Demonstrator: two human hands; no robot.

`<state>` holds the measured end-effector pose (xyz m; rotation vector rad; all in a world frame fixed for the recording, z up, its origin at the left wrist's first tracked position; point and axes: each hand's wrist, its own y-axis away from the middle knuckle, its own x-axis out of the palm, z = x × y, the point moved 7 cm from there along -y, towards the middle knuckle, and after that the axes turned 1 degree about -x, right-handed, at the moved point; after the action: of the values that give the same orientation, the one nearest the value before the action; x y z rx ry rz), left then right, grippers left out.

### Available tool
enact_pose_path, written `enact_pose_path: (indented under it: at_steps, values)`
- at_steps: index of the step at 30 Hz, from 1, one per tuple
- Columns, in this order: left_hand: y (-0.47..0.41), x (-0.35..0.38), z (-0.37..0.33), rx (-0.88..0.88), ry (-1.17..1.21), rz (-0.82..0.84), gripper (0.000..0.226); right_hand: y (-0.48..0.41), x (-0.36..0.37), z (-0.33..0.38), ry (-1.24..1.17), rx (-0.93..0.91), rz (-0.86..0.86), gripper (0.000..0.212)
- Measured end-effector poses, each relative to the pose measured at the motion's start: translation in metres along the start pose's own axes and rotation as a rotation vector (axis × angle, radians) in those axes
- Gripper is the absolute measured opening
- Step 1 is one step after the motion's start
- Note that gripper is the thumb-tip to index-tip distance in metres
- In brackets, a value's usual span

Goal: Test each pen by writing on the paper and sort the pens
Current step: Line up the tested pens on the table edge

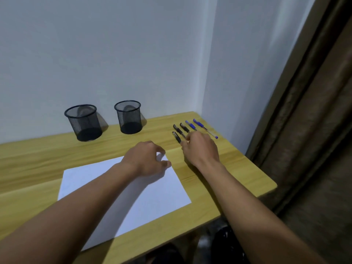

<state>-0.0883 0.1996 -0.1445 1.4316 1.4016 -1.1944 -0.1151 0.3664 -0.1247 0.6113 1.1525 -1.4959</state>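
A white sheet of paper [133, 199] lies on the wooden desk [224, 168]. My left hand [146, 159] rests on the sheet's far right corner with its fingers curled and apart, holding nothing. At the back right several pens lie in a row: three black pens [176, 137] on the left and two blue pens [199, 124] on the right. My right hand [202, 149] covers their near ends. Its fingertips touch the near end of the leftmost black pen, which still lies on the desk. Whether the fingers grip it is hidden.
Two black mesh pen cups stand against the white wall, one at the left [83, 122] and one at the middle [129, 117]; both look empty. A brown curtain [314, 130] hangs just past the desk's right edge. The desk's front edge runs close under my forearms.
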Motion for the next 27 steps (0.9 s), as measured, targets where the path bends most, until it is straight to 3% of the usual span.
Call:
enact_pose_path:
  at_steps: [8, 16, 22, 27]
  values:
    - [-0.027, -0.008, -0.028, -0.144, 0.186, -0.164, 0.045, -0.044, -0.029, -0.041, -0.003, 0.016, 0.049, 0.025]
    - [-0.075, 0.020, -0.065, -0.344, 0.299, -0.302, 0.031, -0.092, -0.008, -0.072, -0.037, 0.001, 0.299, 0.049]
    - [-0.093, 0.032, -0.075, -0.429, 0.250, -0.370, 0.033, -0.109, 0.017, -0.088, -0.016, -0.012, 0.366, 0.050]
    - [-0.102, 0.033, -0.072, -0.489, 0.350, -0.355, 0.026, -0.117, 0.021, -0.089, -0.039, -0.040, 0.332, 0.035]
